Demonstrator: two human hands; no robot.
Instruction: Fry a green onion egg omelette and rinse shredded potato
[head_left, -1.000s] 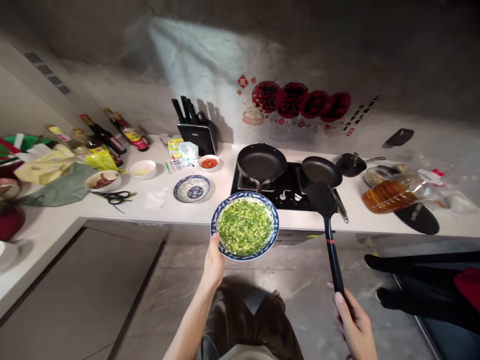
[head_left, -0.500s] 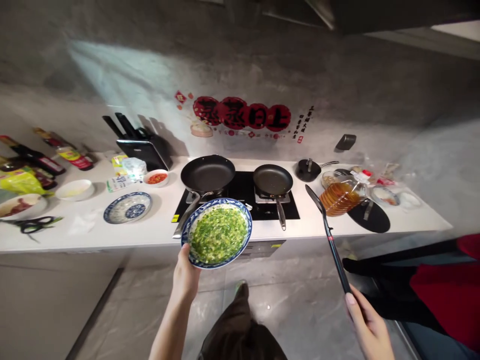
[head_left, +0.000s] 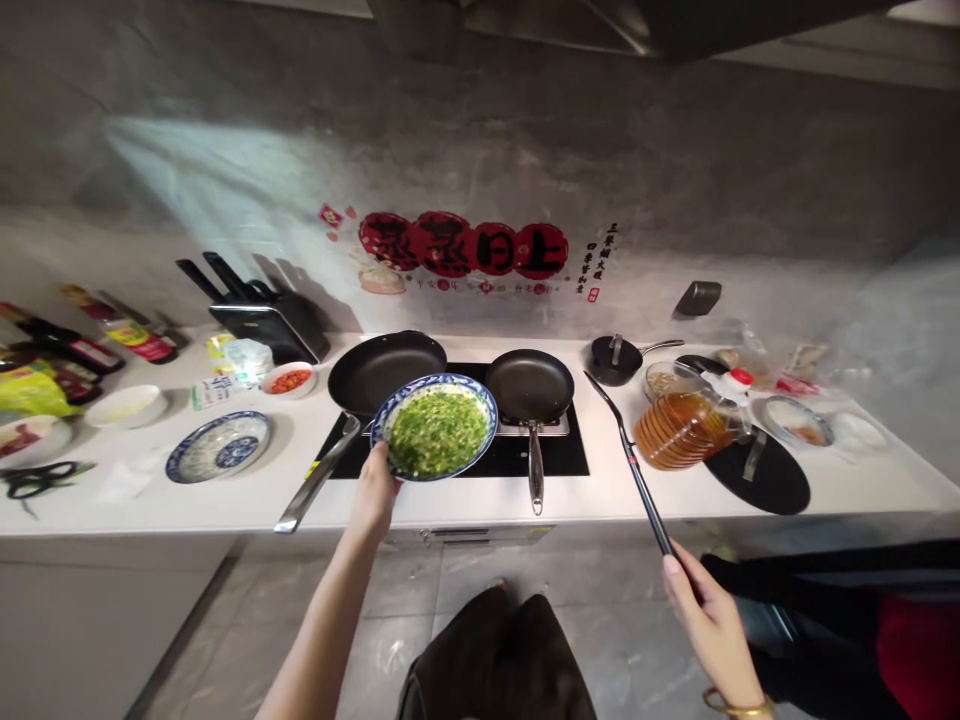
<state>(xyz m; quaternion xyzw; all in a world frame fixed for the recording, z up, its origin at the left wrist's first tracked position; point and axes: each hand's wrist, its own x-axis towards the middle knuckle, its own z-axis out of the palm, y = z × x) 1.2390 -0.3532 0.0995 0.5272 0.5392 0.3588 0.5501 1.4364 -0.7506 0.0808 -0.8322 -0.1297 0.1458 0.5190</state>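
My left hand (head_left: 375, 487) grips the rim of a blue-and-white bowl (head_left: 381, 408) filled with a chopped green mixture (head_left: 439, 428). The bowl hangs above the front of the black cooktop (head_left: 469, 465), partly covering the large frying pan (head_left: 384, 365). To the right of the bowl, a smaller frying pan (head_left: 529, 385) rests on the other burner, with nothing visible inside. My right hand (head_left: 701, 600) is closed around the handle of a black spatula (head_left: 637, 475). Its blade end points up over the counter, left of a big bottle of golden oil (head_left: 679, 430).
A knife block (head_left: 274, 325), a bowl of chopped red pieces (head_left: 289, 381), a patterned dish (head_left: 219, 447) and scissors (head_left: 41, 480) occupy the left counter. A pan lid (head_left: 765, 475) and small saucepan (head_left: 615, 360) lie right. A person in red (head_left: 919, 650) stands at right.
My left hand has carried the bowl forward from the counter's edge to over the cooktop. The spatula has shifted slightly left in view, and the camera's view has moved closer to the counter.
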